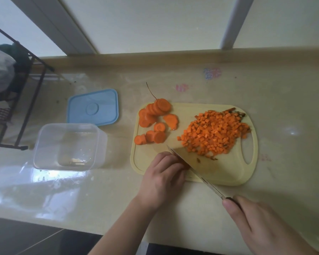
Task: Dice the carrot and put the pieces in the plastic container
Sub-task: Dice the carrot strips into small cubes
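On the cutting board (226,173), my left hand (163,178) pins a carrot piece (186,165); right hand (265,223) grips the knife (190,163). Plastic container (66,147) sits empty, left. Risk: blade touching curled knuckles, may nick them.

Single head view, worn by the person and directed forward and steeply down. The counter (265,111) is seen from above at close range; the board (226,173) is centred, and both hands enter from the lower edge. The wall (155,21) is taken in at top, with wide-angle curvature evident.
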A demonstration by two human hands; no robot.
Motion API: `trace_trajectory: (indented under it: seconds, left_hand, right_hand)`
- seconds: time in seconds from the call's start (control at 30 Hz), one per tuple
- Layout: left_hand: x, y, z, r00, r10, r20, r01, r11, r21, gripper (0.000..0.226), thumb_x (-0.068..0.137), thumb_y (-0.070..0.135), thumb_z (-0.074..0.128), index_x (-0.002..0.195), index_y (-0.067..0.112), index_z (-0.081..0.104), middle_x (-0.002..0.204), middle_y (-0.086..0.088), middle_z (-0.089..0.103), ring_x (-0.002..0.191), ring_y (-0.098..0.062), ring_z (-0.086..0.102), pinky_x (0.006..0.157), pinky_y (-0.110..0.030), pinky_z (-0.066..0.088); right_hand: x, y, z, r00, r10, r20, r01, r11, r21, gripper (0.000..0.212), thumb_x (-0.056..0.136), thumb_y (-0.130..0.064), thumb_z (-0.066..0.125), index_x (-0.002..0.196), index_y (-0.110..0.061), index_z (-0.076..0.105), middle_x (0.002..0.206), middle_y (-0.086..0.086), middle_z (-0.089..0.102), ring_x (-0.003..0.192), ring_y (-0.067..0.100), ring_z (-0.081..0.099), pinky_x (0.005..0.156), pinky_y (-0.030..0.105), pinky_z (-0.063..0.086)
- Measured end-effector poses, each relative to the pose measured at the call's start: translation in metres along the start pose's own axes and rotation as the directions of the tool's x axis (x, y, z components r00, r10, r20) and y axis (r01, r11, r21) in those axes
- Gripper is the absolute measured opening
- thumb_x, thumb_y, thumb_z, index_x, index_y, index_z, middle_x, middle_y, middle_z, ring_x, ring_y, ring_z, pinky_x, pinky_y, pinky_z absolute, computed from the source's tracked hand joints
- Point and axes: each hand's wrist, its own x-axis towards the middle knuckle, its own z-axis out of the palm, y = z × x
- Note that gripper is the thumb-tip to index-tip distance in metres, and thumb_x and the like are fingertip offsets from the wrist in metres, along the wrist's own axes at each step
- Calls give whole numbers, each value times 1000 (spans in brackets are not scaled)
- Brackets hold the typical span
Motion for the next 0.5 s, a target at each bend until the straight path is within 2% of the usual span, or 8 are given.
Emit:
trace_trajectory:
  seconds: [0.07, 0.2, 0.3, 0.37, 0.5]
  left_hand:
    - [1, -1, 0, 1000, -9, -2, 9, 1000, -1, 8, 89, 8, 76, 96, 5, 78, 102, -6, 71, 98, -28, 65, 88, -36, 54]
    - [0, -1, 1, 999, -31, -19, 30, 999, -15, 9, 86, 5, 78, 95, 5, 79, 101, -4, 71, 98, -26, 64, 88, -32, 53]
    - [0, 1, 2, 999, -38, -39, 37, 999, -27, 8, 85, 5, 79, 94, 6, 79, 101, -2, 72, 95, -25, 64, 87, -29, 53]
    - [0, 1, 2, 998, -45, -47, 44, 999, -27, 6, 86, 7, 79, 92, 6, 79, 101, -2, 72, 95, -25, 64, 87, -29, 54]
    - [1, 1, 1, 999, -32, -33, 32, 999, -17, 4, 86, 9, 79, 90, 6, 78, 98, -2, 71, 92, -23, 62, 84, -30, 54]
  right_hand:
    - [-3, -1, 0, 999, 15, 29, -16, 1000, 9, 90, 61, -94, -9, 68, -20, 43, 70, -14, 61, 57, 10, 55, 55, 27, 37]
    - [-6, -9, 1, 994, 65, 92, -60, 997, -53, 100, 51, -93, -22, 74, -22, 44, 60, 2, 56, 59, 11, 56, 57, 25, 40]
    - [0, -17, 3, 992, 77, 104, -66, 993, -101, 102, 48, -89, -31, 77, -24, 43, 63, 0, 56, 65, 13, 57, 64, 28, 44]
    - [8, -21, 8, 997, 35, 64, -29, 995, -92, 97, 56, -87, -27, 79, -26, 45, 66, 0, 57, 68, 14, 59, 65, 32, 47]
    - [24, -21, 12, 994, -100, -36, 99, 995, -27, 79, 80, -80, -4, 74, -25, 51, 65, -3, 60, 67, 12, 60, 65, 36, 46]
